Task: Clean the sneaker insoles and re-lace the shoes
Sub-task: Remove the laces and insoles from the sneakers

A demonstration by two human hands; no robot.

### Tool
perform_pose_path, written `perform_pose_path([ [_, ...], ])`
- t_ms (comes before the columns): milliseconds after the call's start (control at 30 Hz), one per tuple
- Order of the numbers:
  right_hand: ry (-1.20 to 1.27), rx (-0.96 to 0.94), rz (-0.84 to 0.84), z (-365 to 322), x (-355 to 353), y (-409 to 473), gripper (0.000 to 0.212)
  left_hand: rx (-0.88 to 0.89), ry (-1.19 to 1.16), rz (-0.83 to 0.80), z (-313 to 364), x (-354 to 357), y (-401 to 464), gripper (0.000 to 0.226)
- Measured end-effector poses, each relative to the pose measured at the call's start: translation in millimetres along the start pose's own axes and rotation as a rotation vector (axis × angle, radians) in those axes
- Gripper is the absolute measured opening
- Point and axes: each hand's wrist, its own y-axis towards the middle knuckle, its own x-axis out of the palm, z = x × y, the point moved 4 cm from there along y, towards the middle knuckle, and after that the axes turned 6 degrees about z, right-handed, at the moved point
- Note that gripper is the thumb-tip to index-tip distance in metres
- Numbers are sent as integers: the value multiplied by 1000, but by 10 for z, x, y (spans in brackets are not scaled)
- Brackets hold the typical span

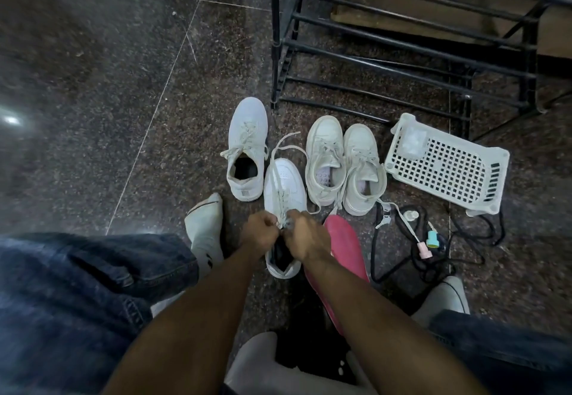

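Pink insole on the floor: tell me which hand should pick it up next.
Right, probably. The pink insole lies just beside the right hand, under that forearm. The left hand sits across the white sneaker from it. Both hands now pinch the lace.

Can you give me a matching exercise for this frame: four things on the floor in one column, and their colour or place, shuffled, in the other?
Things:
1. basket
2. insole
3. shoe rack
4. sneaker being laced

Descriptions:
A. pink, beside the right hand
B. black metal bars, far side
C. white lattice, lying upside down
D. white, between both hands, left hand at its laces

Pairs: 1-C, 2-A, 3-B, 4-D
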Motion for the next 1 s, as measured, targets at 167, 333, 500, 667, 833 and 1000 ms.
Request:
perform_pose_path([
  [167,-2,-71,75,-90,11,17,22,111,39,15,52,-28,-11,29],
  [333,315,51,-92,49,-8,138,18,13,-123,11,-81,-37,90,18],
  [500,841,213,-314,116,-435,195,34,-344,-617,103,-15,-135,106,13],
  [667,1247,171,-70,123,-1098,311,6,-302,-1060,314,362,-537,252,12],
  [833,647,126,2,125,-886,398,12,-139,-707,403,475,-727,372,17],
  [1000,-93,26,-39,95,-346,85,65,48,168,237,186,-391,160,67],
])
